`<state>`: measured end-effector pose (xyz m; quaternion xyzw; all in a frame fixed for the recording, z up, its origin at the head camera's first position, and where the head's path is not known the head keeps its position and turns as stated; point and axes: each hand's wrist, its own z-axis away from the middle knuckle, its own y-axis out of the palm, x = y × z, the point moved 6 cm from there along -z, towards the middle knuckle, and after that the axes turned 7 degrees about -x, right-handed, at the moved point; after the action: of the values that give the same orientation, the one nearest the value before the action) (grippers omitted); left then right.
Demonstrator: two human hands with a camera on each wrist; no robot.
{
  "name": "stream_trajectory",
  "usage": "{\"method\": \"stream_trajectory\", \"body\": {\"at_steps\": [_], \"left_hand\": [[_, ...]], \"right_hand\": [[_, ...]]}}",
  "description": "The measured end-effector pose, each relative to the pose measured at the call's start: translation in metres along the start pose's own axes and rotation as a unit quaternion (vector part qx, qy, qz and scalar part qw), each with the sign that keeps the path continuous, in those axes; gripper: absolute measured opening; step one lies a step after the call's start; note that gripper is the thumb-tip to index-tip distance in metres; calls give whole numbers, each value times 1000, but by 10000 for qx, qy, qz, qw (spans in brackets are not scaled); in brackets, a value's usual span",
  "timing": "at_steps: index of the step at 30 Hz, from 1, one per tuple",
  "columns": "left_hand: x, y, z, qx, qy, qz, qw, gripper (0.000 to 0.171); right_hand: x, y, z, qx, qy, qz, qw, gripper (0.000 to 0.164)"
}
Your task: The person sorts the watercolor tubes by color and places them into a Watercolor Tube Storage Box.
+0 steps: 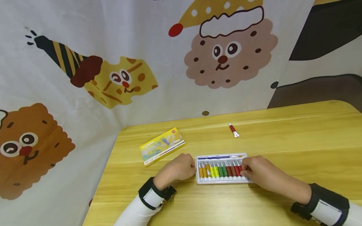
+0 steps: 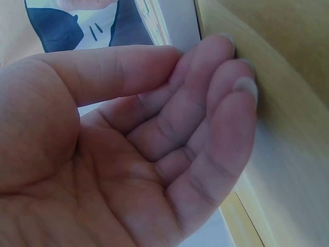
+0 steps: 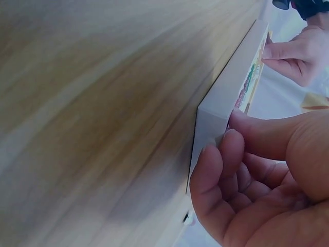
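A shallow white tray of paint tubes (image 1: 221, 182) lies on the table, its tubes running from orange through yellow, green and brown to red. A blue-handled paintbrush (image 1: 217, 157) lies along its far side. My left hand (image 1: 180, 167) grips the tray's left end, with curled fingers at the outer wall and thumb at the rim. At the opposite end my right hand (image 1: 261, 172) pinches the tray, thumb over the rim and fingers against the end wall (image 3: 211, 126). That hand covers the rightmost tubes in the head view.
A yellow paint box (image 1: 163, 147) lies at an angle behind my left hand. One red paint tube (image 1: 233, 129) is alone farther back on the wooden table (image 1: 305, 138). A cloth with cartoon biscuits (image 1: 164, 103) hangs along the table's far and left edges.
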<state>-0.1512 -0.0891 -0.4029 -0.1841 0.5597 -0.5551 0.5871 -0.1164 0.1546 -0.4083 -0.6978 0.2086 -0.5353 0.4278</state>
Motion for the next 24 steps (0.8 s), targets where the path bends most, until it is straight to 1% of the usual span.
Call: {"method": "stream_trajectory", "body": {"at_steps": [10,13,16,18,20,24], "left_hand": [[1,-1,1,11,-61,34,10000,45],[1,-1,1,-10,-14,34,10000,45],[0,-1,1,-91,119,-32,9999,46],[-1,-1,1,-140,181,-69,9997,46],[-1,-2,1,-169,202,-85,9996,46],[-1,-2,2,-163,154,-32,9997,46]], "right_hand": [[-3,0,1,76,-40,-173,9998,18],[-4,-2,1,43,-54,-128,9999,16],[-4,-5,-2,10,-58,-61,10000,13],[-4,-10,-6,-75,-98,-18,9999,10],[-5,-16,-13,-245,-152,66,9996,9],[-11,-31,-33,-637,-160,240,9976,7]]}}
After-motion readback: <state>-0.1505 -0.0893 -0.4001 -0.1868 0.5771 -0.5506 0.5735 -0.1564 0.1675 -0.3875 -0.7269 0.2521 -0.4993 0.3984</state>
